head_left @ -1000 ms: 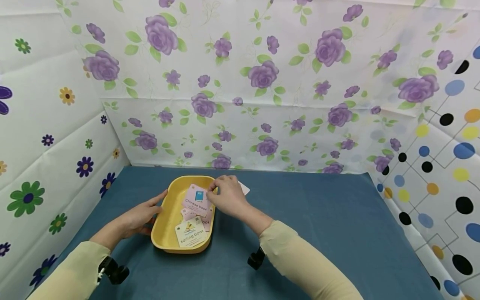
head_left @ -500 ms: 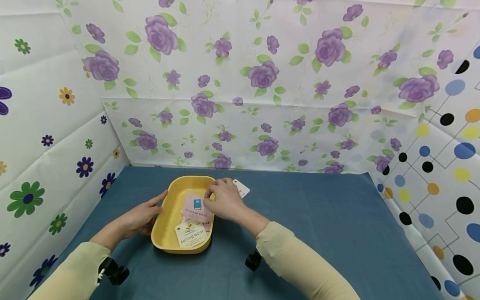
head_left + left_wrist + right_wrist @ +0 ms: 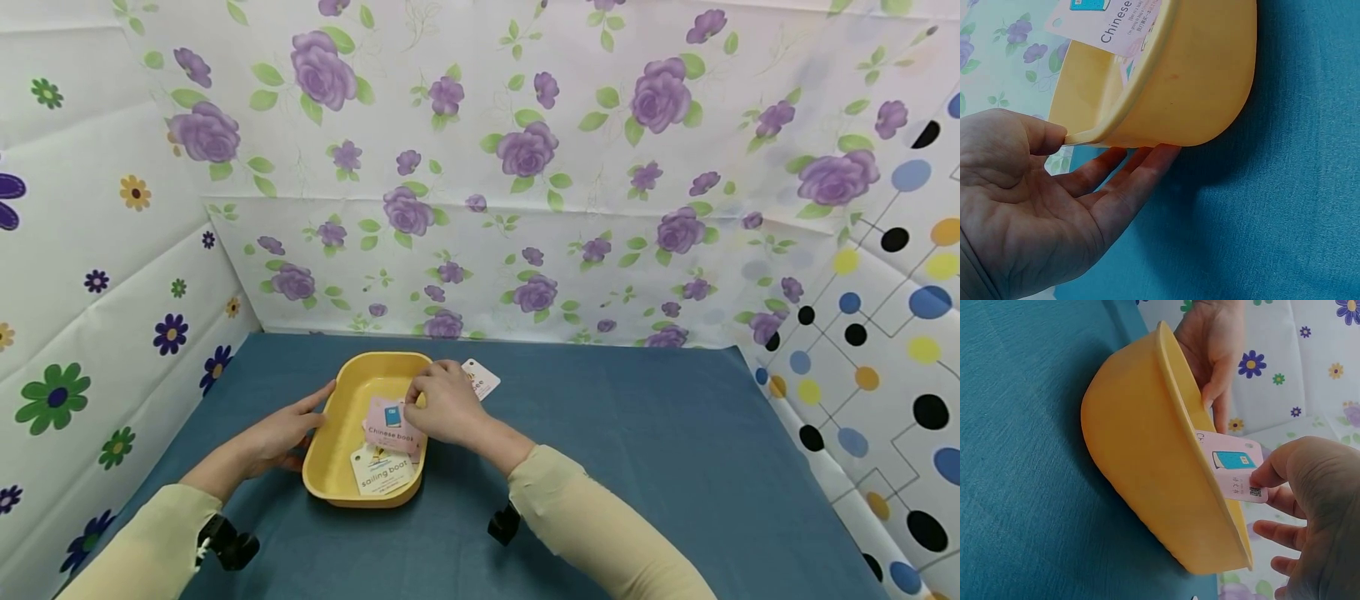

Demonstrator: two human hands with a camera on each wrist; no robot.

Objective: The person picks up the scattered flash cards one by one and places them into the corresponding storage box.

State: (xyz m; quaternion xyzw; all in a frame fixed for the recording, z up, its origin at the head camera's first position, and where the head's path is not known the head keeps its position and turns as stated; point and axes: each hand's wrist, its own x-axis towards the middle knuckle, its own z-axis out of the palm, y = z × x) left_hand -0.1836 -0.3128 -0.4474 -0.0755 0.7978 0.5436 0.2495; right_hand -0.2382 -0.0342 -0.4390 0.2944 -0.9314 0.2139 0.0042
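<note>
A yellow plastic basin [image 3: 330,458] stands on the blue cloth, left of the middle in the head view. My left hand [image 3: 279,432] holds its left side, thumb at the rim and fingers against the outer wall. Inside lies a cream "sailing boat" card [image 3: 383,473], with another pink card mostly hidden. Over these, a pink "Chinese book" card [image 3: 390,427] is pinched at its corner between thumb and finger of my right hand [image 3: 450,407]. The right wrist view shows this pink card [image 3: 1235,467] partly rising above the rim, its lower part hidden by the basin wall.
A white card [image 3: 482,380] lies on the blue cloth [image 3: 615,467] just beyond my right hand, partly covered by it. Flower-patterned sheets [image 3: 480,250] rise behind and at the left. A sheet with coloured dots [image 3: 862,417] stands at the right.
The right hand has shifted slightly left and down over the basin, lowering the pink card, which now overlaps the cards beneath. More of the white card shows. My left hand stays put.
</note>
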